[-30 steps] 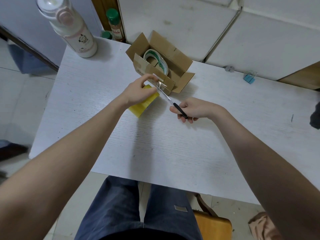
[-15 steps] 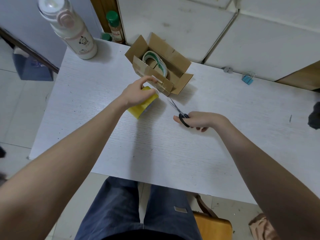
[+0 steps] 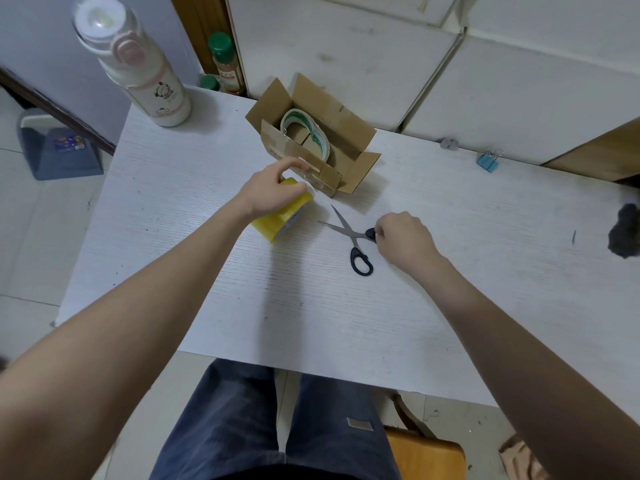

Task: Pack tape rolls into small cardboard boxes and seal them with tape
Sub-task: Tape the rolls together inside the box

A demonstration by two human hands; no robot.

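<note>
The cardboard box (image 3: pixel 313 140) stands open at the far side of the table (image 3: pixel 311 306), with a roll of tape (image 3: pixel 304 131) upright inside it. Just in front of the box, the left hand (image 3: pixel 273 194) grips a yellow tape roll (image 3: pixel 282 216), its fingers pinching a clear strip against the box's front wall. To the right of the yellow roll, scissors (image 3: pixel 349 237) lie on the table with blades apart; the right hand (image 3: pixel 403 242) has curled fingers touching one handle. A white bottle (image 3: pixel 138 64) stands left of the box.
</note>
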